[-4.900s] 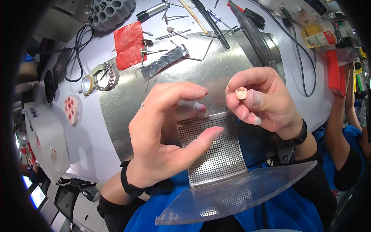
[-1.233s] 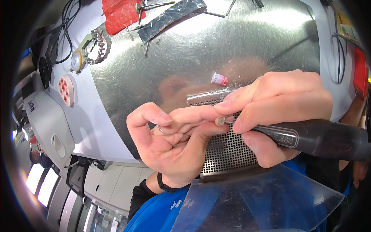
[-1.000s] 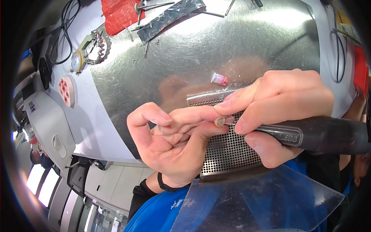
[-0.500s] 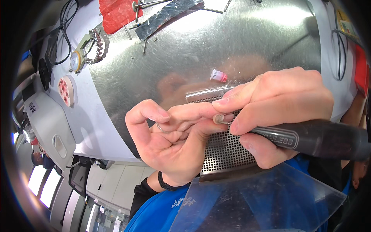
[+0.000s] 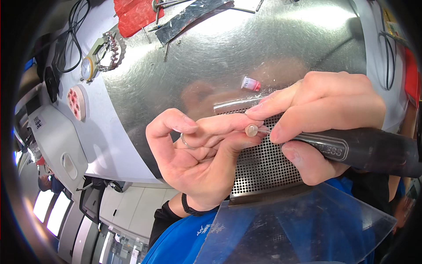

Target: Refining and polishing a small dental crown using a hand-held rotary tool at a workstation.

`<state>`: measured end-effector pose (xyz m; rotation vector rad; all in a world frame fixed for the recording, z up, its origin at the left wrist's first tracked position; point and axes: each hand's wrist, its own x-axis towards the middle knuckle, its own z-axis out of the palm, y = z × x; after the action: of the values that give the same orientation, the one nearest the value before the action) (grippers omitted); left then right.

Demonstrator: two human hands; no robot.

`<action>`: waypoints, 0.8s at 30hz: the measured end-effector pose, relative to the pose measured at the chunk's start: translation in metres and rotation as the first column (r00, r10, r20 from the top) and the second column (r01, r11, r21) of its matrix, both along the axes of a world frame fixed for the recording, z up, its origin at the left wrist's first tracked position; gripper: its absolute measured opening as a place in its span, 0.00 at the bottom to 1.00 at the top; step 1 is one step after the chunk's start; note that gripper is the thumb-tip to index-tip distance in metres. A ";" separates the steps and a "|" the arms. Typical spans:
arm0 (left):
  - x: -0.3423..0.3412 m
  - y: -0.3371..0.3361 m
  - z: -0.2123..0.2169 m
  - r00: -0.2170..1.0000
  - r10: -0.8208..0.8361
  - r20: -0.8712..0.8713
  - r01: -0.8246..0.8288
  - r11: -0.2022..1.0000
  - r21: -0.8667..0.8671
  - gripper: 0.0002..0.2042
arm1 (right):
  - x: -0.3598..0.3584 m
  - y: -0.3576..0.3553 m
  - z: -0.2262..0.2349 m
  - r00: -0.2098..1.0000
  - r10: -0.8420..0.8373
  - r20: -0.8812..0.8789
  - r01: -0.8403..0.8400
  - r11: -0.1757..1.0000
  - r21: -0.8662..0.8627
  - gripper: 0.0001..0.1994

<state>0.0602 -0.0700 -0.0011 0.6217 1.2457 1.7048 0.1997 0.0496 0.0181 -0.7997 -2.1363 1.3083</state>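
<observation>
My left hand [image 5: 198, 163] is turned palm up, pinching a small tooth-coloured crown [image 5: 251, 130] between thumb and index finger, its other fingers curled. My right hand [image 5: 329, 110] grips a black rotary handpiece [image 5: 373, 150] like a pen. The thin metal bur [image 5: 265, 131] at its tip points left at the crown, its end close beside it; whether they touch I cannot tell. A right fingertip rests against the left index finger. Both hands are above a perforated metal plate [image 5: 263, 174]. Just beyond them lies a small clear container with pink contents [image 5: 250, 83].
A clear plastic shield [image 5: 299, 224] slants below the plate. A steel sheet [image 5: 176, 75] covers the worktop. At left are an articulator [image 5: 93, 59], a pink-and-white dental model [image 5: 76, 103] and a black cable [image 5: 69, 66]. Red sheeting [image 5: 137, 20], a dark strip [image 5: 189, 20] and metal rods lie far back.
The bur has drawn back slightly to the right from the crown, whose round face now shows more fully. The right hand and handpiece have shifted a little right.
</observation>
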 end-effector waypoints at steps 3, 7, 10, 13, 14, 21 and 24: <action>-0.002 -0.002 0.000 1.000 0.007 -0.012 -0.008 1.000 -0.016 0.27 | 0.001 0.002 -0.004 0.999 -0.031 -0.044 0.032 0.999 0.032 0.13; -0.001 0.001 0.000 1.000 -0.009 -0.026 0.008 1.000 -0.017 0.27 | 0.009 0.013 -0.003 0.969 0.178 -0.169 -0.195 0.977 -0.090 0.08; -0.001 0.001 -0.002 0.999 -0.012 -0.048 0.011 1.000 -0.008 0.26 | 0.010 0.015 -0.003 0.966 0.183 -0.182 -0.203 0.974 -0.101 0.07; 0.000 0.001 0.000 0.999 -0.008 -0.053 0.007 1.000 -0.027 0.26 | 0.008 0.013 -0.007 0.966 0.169 -0.194 -0.190 0.977 -0.093 0.07; -0.001 0.001 0.000 0.999 -0.005 -0.054 0.004 1.000 -0.027 0.26 | 0.008 0.012 -0.007 0.969 0.151 -0.196 -0.171 0.981 -0.087 0.07; -0.001 0.001 0.002 0.995 -0.024 -0.092 0.019 0.998 -0.053 0.27 | 0.009 0.016 -0.002 0.972 0.216 -0.091 -0.220 0.975 -0.042 0.07; -0.004 0.000 -0.001 0.988 -0.050 -0.146 0.042 0.997 -0.058 0.27 | 0.009 0.019 -0.003 0.964 0.235 -0.125 -0.246 0.966 -0.084 0.07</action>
<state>0.0561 -0.0700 -0.0026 0.7495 1.3659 1.6048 0.2092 0.0688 0.0156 -0.4996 -2.1421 1.5545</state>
